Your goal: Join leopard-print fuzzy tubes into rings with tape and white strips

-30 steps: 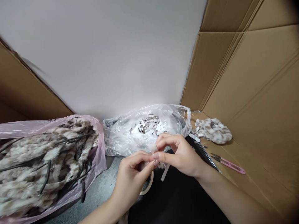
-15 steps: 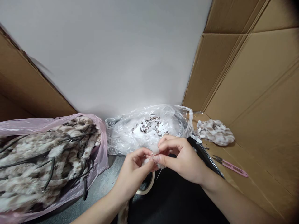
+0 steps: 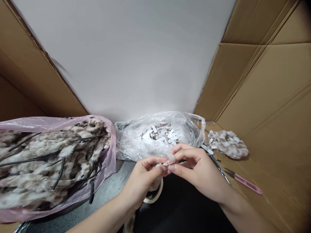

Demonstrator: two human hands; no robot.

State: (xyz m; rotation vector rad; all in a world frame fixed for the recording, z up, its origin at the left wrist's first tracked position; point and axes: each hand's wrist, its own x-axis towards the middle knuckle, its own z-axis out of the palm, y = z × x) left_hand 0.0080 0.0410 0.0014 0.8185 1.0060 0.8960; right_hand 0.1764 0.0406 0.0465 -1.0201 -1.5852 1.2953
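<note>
Your left hand point(image 3: 143, 174) is closed on a pale fluffy piece point(image 3: 155, 184), part of which hangs below the fingers; your right hand point(image 3: 196, 161) pinches a small white strip point(image 3: 171, 158) between thumb and fingers, right where your fingertips meet. To the left of your left hand, a pink plastic bag point(image 3: 112, 145) lies open, packed with brown-and-white fur strips point(image 3: 75, 153) with black cords point(image 3: 62, 173) running among them. Just beyond your fingertips, a clear plastic bag point(image 3: 126, 147) holds a heap of white slips point(image 3: 149, 133) with brownish bits among them; any print on them is too small for you to read. Past your right hand, a furry bundle point(image 3: 228, 144) with white tags lies on the cardboard point(image 3: 279, 168), and a pair of snips point(image 3: 247, 184) with a pink handle lies nearer you, to the right of that hand. Beneath your left hand you can see part of a cream ring point(image 3: 158, 194) by the black surface point(image 3: 184, 207). Compared with half a second ago, your strip now curves over at the right fingertips, and the thin white end that dangled under your right hand has gone from view
</note>
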